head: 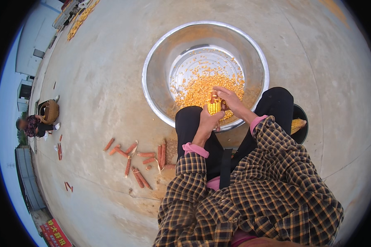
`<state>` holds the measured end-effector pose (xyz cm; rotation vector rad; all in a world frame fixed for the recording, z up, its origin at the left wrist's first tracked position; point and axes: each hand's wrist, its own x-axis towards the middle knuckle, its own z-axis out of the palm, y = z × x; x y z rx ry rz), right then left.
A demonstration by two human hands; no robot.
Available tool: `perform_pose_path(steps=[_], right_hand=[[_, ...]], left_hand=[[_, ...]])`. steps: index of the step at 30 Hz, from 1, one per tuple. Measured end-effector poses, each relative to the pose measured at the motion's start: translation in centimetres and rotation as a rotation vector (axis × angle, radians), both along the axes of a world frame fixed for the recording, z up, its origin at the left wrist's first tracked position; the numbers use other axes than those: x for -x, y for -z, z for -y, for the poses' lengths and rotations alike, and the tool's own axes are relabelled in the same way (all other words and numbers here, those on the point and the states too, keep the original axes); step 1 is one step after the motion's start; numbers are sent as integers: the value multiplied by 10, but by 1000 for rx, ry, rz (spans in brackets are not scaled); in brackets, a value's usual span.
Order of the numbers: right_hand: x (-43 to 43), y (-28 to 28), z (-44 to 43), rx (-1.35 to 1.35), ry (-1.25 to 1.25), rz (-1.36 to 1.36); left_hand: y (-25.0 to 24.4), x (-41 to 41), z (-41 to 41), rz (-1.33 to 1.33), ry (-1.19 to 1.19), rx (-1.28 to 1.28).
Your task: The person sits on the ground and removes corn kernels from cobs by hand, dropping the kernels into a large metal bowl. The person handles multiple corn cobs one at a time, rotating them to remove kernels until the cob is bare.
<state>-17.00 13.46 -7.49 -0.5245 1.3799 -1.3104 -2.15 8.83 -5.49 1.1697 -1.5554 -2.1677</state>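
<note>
An ear of yellow corn [214, 108], its far end partly stripped to the reddish cob, is gripped in my left hand [208, 119] over the near rim of a large round metal basin [160, 102]. My right hand [233, 102] lies against the ear's right side, fingers near the stripped end; whether it grips the ear is hard to tell. Loose yellow corn kernels [198, 89] cover much of the basin's floor, thickest on the near side. The basin stands on the ground before my knees.
Several bare reddish corncobs [140, 177] lie on the concrete at left. A dark bucket [303, 132] with a corn ear [297, 126] stands beside my right leg. Far left, a person [34, 126] sits by a wicker basket [52, 111]. More corn [82, 19] lies at the upper left.
</note>
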Motion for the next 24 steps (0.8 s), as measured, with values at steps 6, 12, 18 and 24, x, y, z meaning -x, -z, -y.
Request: perform_pose_path(steps=[6, 12, 18, 24], right_hand=[[7, 9, 5, 12, 40, -393], [9, 14, 4, 270, 154, -671], [11, -3, 1, 275, -94, -576], [8, -28, -5, 175, -231, -70]], left_hand=[[-19, 7, 11, 623, 250, 1103], [-41, 8, 43, 714, 356, 1272], [-35, -5, 56, 237, 220, 941], [-35, -19, 62, -212, -225, -34]])
